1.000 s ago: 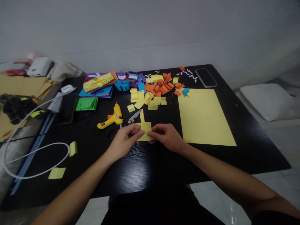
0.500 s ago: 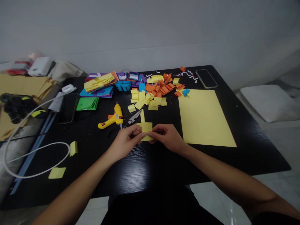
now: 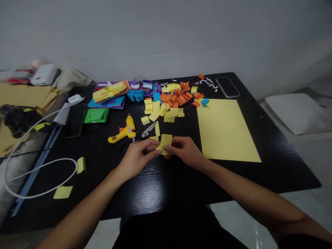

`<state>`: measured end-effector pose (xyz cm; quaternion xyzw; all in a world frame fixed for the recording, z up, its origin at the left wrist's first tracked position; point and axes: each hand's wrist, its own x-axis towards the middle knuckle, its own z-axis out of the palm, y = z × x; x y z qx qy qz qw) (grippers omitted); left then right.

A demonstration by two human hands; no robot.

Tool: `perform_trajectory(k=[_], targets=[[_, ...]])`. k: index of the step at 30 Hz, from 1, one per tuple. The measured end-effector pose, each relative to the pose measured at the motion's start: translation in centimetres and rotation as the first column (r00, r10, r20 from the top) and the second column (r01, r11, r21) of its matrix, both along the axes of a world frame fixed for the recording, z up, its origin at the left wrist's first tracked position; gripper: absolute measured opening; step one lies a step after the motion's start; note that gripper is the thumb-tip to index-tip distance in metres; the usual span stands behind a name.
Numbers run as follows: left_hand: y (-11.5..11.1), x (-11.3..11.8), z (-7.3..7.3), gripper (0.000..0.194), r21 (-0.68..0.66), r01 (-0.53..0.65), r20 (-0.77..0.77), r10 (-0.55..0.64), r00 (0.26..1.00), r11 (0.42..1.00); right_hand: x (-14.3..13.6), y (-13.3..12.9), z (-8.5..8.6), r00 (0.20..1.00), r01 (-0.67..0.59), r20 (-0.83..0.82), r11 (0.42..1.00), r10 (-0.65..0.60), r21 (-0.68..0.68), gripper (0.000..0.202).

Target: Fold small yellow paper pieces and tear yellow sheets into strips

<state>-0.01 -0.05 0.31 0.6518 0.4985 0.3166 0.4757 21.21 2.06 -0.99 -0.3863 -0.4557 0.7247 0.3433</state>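
Observation:
A small piece of yellow paper [image 3: 166, 140] is pinched between my two hands above the front half of the black table. My left hand [image 3: 137, 155] grips its lower left corner, thumb on top. On its right side, my right hand [image 3: 185, 150] holds the paper with thumb and fingers closed. Just beyond lie a yellow strip [image 3: 157, 128] and a pair of scissors [image 3: 148, 130], whose handles are partly behind my left hand. A yellow glue gun [image 3: 124, 131] rests to the left of the scissors.
Folded yellow papers [image 3: 163, 109] and orange papers [image 3: 178, 98] are heaped at the back. A large yellow sheet [image 3: 228, 131] lies on the right, below a phone [image 3: 227, 87]. Green papers [image 3: 97, 115] and a looped white cable [image 3: 43, 194] occupy the left.
The yellow paper has tilted, its top leaning to the right, and moved slightly right in my fingers. Both hands stay nearly in place.

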Motion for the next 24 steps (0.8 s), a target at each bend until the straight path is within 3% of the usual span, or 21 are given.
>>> perform_trajectory(k=[9,17,24], targets=[[0.2,0.0,0.0,0.017,-0.014,0.022,0.065,-0.021,0.998,1.000,0.1,0.2,-0.3,1.000,-0.001,0.018,1.000,0.001,-0.003,0.036],[0.5,0.4,0.8,0.017,-0.158,0.057,0.222,-0.021,0.975,0.986,0.2,0.0,-0.6,0.999,0.001,0.040,1.000,-0.002,0.026,0.034],[0.3,0.4,0.1,0.016,-0.070,-0.045,0.132,0.054,0.990,0.997,0.2,0.0,-0.5,0.999,-0.009,0.038,1.000,0.008,0.009,0.035]])
